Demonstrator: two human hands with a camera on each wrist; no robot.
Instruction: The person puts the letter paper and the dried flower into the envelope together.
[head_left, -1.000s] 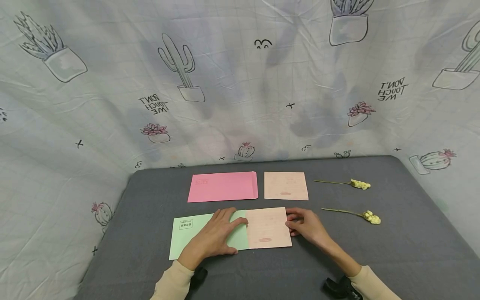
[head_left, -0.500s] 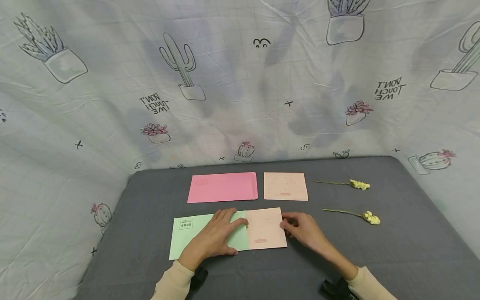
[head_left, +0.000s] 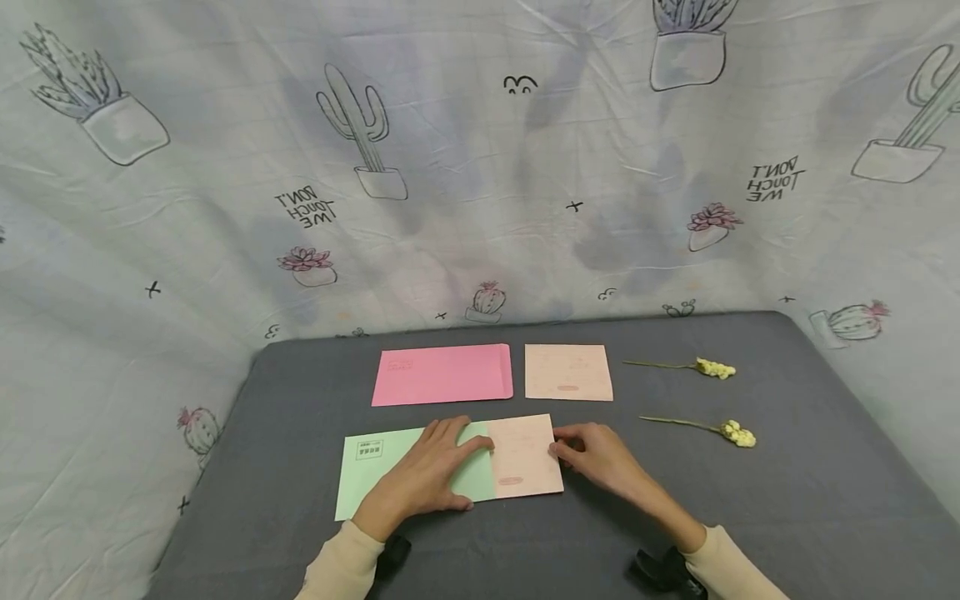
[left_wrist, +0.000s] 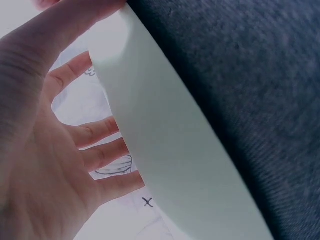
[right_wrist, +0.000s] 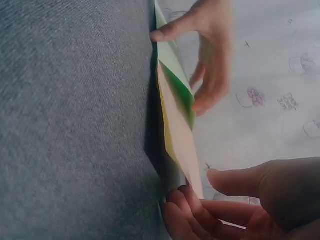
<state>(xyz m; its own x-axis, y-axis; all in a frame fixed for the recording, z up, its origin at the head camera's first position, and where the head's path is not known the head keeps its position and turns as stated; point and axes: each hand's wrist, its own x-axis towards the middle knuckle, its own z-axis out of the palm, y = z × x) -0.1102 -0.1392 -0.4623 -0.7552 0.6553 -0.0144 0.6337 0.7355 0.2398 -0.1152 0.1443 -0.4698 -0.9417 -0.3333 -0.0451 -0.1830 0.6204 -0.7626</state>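
A light green envelope (head_left: 371,479) lies at the middle front of the grey table, with a beige card (head_left: 521,454) partly inside its right end. My left hand (head_left: 426,472) spans the envelope, thumb at the near edge and fingers at the far edge, holding it. In the left wrist view the envelope (left_wrist: 155,115) sits between thumb and spread fingers. My right hand (head_left: 603,456) pinches the card's right edge. In the right wrist view the envelope's mouth (right_wrist: 182,90) gapes around the card (right_wrist: 182,122), whose inserted end is hidden.
Behind lie a pink envelope (head_left: 442,375) and another beige card (head_left: 568,372). Two dried yellow flowers (head_left: 715,368) with thin stems lie at the right. A cactus-print cloth (head_left: 450,167) hangs behind the table (head_left: 795,508).
My right hand has moved left, sliding the beige card farther into the green envelope. My left hand keeps its hold on the envelope.
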